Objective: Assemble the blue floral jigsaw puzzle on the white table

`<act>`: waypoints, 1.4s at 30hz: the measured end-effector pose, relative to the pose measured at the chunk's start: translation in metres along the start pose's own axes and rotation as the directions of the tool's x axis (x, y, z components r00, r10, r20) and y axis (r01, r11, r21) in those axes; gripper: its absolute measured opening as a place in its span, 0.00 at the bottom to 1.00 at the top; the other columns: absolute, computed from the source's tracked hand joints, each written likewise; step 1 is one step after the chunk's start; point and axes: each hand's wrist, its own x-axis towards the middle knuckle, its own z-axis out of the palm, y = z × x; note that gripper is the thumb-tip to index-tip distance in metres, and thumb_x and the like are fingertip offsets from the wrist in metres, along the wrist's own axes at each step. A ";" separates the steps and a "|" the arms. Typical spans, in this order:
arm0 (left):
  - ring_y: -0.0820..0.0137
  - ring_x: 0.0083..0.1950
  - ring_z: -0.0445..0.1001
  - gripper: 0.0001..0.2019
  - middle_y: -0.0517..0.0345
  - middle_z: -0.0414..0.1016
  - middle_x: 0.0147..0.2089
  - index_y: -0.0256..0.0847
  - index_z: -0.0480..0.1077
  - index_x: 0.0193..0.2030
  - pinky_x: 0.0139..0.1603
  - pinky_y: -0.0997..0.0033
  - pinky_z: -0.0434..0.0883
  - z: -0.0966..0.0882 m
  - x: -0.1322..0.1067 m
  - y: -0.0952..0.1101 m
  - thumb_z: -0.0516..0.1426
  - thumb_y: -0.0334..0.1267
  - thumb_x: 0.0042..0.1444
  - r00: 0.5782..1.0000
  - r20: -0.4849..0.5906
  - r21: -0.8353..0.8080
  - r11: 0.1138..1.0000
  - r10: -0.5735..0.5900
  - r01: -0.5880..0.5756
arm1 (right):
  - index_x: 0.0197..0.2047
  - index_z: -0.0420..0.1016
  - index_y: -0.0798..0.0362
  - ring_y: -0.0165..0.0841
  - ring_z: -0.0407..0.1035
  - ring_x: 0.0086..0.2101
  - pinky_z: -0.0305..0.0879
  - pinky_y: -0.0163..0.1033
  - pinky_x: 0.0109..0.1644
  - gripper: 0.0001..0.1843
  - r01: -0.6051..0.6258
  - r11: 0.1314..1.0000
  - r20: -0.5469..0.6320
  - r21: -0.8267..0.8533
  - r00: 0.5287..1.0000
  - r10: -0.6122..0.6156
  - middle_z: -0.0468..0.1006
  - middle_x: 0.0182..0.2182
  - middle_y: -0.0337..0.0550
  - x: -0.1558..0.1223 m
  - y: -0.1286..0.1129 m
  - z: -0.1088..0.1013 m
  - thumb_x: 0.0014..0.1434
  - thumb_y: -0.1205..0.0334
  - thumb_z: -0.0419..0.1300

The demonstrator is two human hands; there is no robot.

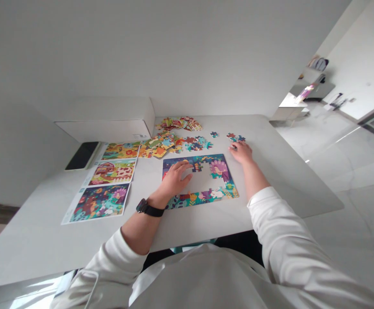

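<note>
A partly built jigsaw puzzle lies on the white table with its colourful border done and a bare gap in the middle. My left hand rests on its left part, fingers stretched flat toward the gap. A black watch sits on that wrist. My right hand reaches past the puzzle's far right corner, fingers curled down onto the table beside a few loose pieces. Whether it holds a piece is hidden.
Heaps of loose pieces lie beyond the puzzle. Three picture sheets sit in a column to the left, beside a white box and a dark phone. The table's right edge drops to a shiny floor.
</note>
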 end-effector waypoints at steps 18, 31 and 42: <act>0.54 0.71 0.75 0.18 0.46 0.78 0.68 0.45 0.77 0.64 0.75 0.45 0.72 -0.007 0.001 0.004 0.59 0.41 0.70 0.999 -0.046 0.014 1.000 -0.008 0.008 | 0.66 0.78 0.54 0.51 0.71 0.65 0.66 0.57 0.71 0.26 0.057 0.988 -0.159 0.146 0.987 -0.033 0.77 0.67 0.61 -0.002 0.001 -0.010 0.68 0.57 0.59; 0.55 0.64 0.79 0.15 0.46 0.83 0.61 0.44 0.78 0.60 0.70 0.49 0.75 -0.015 0.004 0.009 0.57 0.41 0.71 0.979 -0.177 -0.033 0.995 -0.097 0.093 | 0.42 0.78 0.47 0.34 0.77 0.36 0.77 0.39 0.39 0.22 -0.003 0.377 0.042 0.926 0.995 -0.096 0.81 0.36 0.39 -0.049 -0.067 -0.030 0.52 0.43 0.75; 0.70 0.33 0.78 0.28 0.48 0.85 0.48 0.40 0.76 0.60 0.25 0.73 0.74 -0.014 0.006 0.021 0.60 0.61 0.67 0.933 0.120 -0.608 0.718 -0.338 0.338 | 0.38 0.81 0.46 0.36 0.76 0.36 0.75 0.39 0.37 0.17 -0.077 0.356 0.197 0.931 0.929 -0.314 0.81 0.35 0.39 -0.094 -0.110 -0.028 0.51 0.47 0.76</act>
